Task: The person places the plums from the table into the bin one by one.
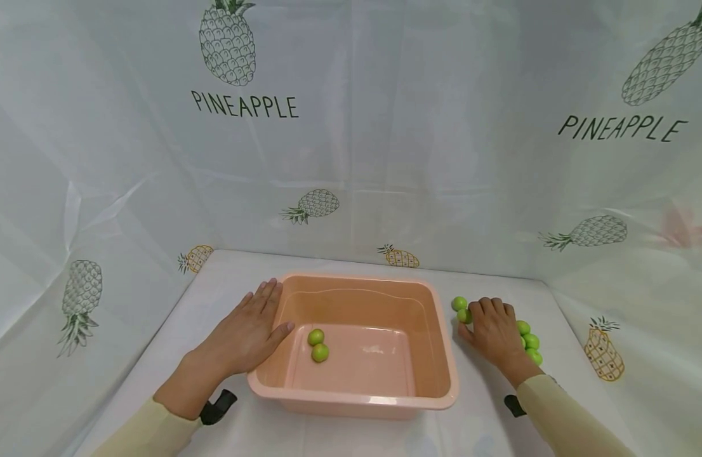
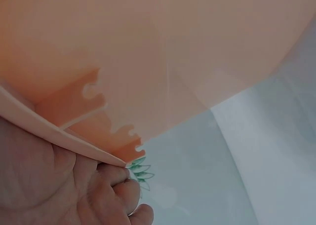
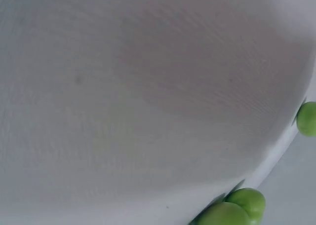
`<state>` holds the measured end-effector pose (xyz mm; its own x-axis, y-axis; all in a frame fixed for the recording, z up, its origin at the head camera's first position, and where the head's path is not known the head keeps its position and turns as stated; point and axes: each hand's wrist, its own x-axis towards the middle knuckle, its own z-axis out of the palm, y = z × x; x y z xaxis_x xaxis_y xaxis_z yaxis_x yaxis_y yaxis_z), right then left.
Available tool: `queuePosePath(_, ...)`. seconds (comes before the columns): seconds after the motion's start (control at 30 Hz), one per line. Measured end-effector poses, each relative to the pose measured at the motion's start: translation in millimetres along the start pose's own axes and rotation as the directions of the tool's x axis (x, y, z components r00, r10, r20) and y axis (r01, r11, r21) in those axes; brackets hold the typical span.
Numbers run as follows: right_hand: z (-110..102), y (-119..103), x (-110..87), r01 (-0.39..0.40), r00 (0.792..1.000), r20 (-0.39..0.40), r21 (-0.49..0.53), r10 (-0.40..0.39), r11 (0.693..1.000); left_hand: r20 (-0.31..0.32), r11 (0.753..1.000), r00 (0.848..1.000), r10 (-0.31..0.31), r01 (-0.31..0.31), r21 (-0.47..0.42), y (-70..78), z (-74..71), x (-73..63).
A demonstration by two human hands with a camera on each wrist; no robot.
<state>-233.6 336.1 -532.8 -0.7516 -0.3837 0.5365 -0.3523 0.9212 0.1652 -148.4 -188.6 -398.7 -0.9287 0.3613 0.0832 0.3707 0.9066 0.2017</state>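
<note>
A peach-coloured plastic basin (image 1: pixel 351 401) stands on the table, with two small round green fruits (image 1: pixel 319 352) on its floor. My left hand (image 1: pixel 245 336) rests on the basin's left rim, its fingers stretched forward and its thumb over the edge; in the left wrist view the palm (image 2: pixel 54 185) lies against the rim (image 2: pixel 64 138). To the basin's right, my right hand (image 1: pixel 490 333) is low over the table with bent fingers. One green fruit (image 1: pixel 464 315) is beside its index finger and thumb; whether they pinch it is hidden.
Another green fruit (image 1: pixel 459 303) lies just beyond the right hand, and several more (image 1: pixel 532 341) are grouped to its right. Green fruits (image 3: pixel 249 204) also show in the right wrist view. A white curtain printed with pineapples (image 1: pixel 319 203) surrounds the white table (image 1: pixel 242 263).
</note>
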Motion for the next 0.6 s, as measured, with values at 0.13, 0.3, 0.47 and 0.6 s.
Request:
queuePosePath(0.13, -3.1, 0.3, 2.5, 0.016, 1.000, -0.021, 0.003, -0.015, 1.000, 0.000, 1.000, 1.000, 0.001, -0.001, 0.004, -0.6, 0.7, 0.5)
queuePosePath(0.3, -9.6, -0.9, 6.8, 0.038, 0.998, -0.050, 0.007, -0.038, 0.999, 0.002, 1.000, 1.000, 0.002, -0.002, 0.008, -0.4, 1.1, 1.5)
queuePosePath(0.47, -17.1, -2.4, 12.2, 0.042, 0.997, -0.066, 0.016, -0.041, 0.999, 0.001, 1.000, 1.000, 0.002, -0.002, 0.029, 1.2, 0.2, 2.7)
queuePosePath(0.6, -24.3, -4.7, 17.9, 0.042, 0.996, -0.084, 0.036, -0.039, 0.998, -0.001, 0.998, 1.000, 0.003, -0.003, 0.064, 2.3, -1.0, 3.1)
